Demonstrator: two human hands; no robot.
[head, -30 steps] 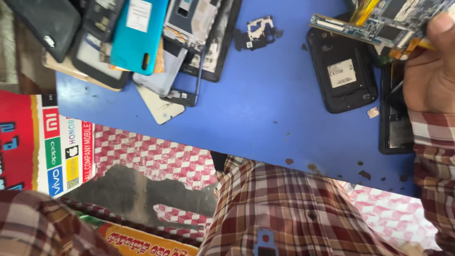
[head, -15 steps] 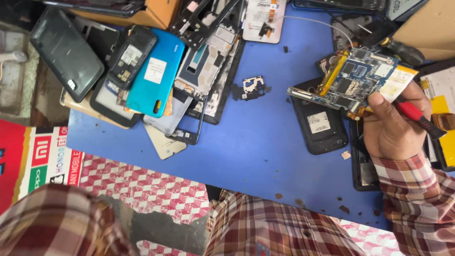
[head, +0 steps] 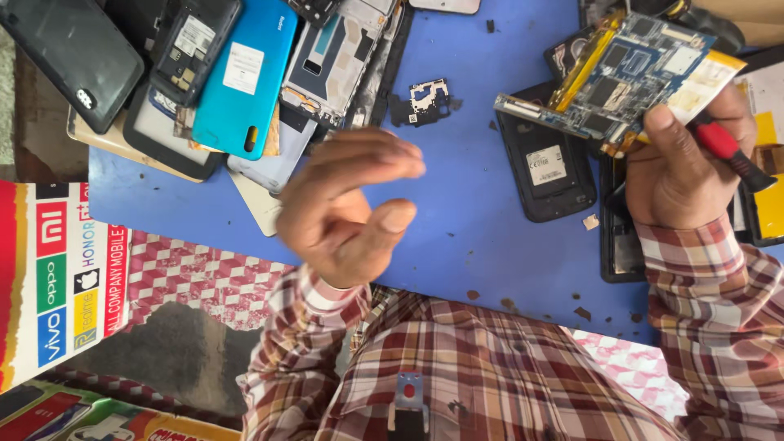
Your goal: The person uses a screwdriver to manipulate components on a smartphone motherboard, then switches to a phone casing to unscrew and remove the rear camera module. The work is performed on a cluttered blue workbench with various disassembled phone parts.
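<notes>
My right hand (head: 682, 167) grips a phone circuit board (head: 621, 77) with blue shields and a yellow flex strip, held over the blue table (head: 465, 245), and a red-handled screwdriver (head: 731, 151) is pinched in the same hand. My left hand (head: 347, 204) hovers above the table's near edge, fingers loosely curled and apart, holding nothing. A black phone back with a white sticker (head: 547, 167) lies just left of my right hand.
A pile of phone parts fills the upper left: a teal back cover (head: 245, 77), a black phone shell (head: 77, 61), grey frames (head: 335, 61). A small black component (head: 420, 102) lies mid-table. A colourful printed banner (head: 57, 278) hangs at the left.
My left hand has risen into view over the table's near edge. The circuit board and right hand stay at the right, and the view has moved closer.
</notes>
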